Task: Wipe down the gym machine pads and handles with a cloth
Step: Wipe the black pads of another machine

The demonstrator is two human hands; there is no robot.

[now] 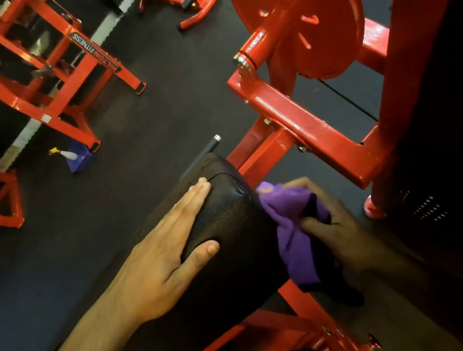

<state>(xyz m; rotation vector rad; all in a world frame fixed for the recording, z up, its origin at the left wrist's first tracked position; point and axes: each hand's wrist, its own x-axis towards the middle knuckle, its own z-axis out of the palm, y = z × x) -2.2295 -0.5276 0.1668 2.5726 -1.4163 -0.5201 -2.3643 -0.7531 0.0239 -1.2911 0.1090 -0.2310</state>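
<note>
Wiping the black textured vinyl roller pad (pixel 231 220) between my hands

My left hand (pixel 162 245) lies flat, fingers straight, on the pad's top; my right hand (pixel 330 220) grips the bunched purple cloth (pixel 292 226), pressing it against the pad's right side, beside the red steel machine frame (pixel 306 122)

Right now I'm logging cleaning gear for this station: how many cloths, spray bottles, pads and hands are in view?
Purple cloth: 1
Spray bottle, on the floor: 1
Black pad: 1
Hands: 2, left hand flat on the pad, right hand gripping the cloth
Total: 5
</note>
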